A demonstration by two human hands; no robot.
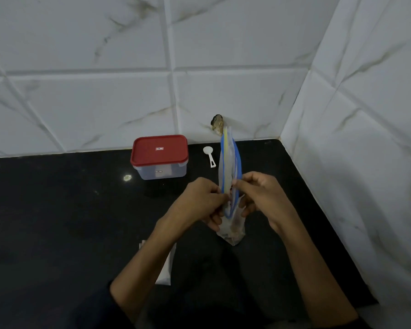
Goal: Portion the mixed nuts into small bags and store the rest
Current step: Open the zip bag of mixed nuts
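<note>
Black counter (57, 210), red-lidded container (159, 157) with unreadable label; both hands' fingers (214, 189) pinching zip bag (230, 186).

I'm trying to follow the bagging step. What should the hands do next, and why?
Probably slide the pinch along the bag's zip strip to seal it: both the left hand and right hand pinch its top, nuts are inside, and the strips gape apart higher up.
</note>
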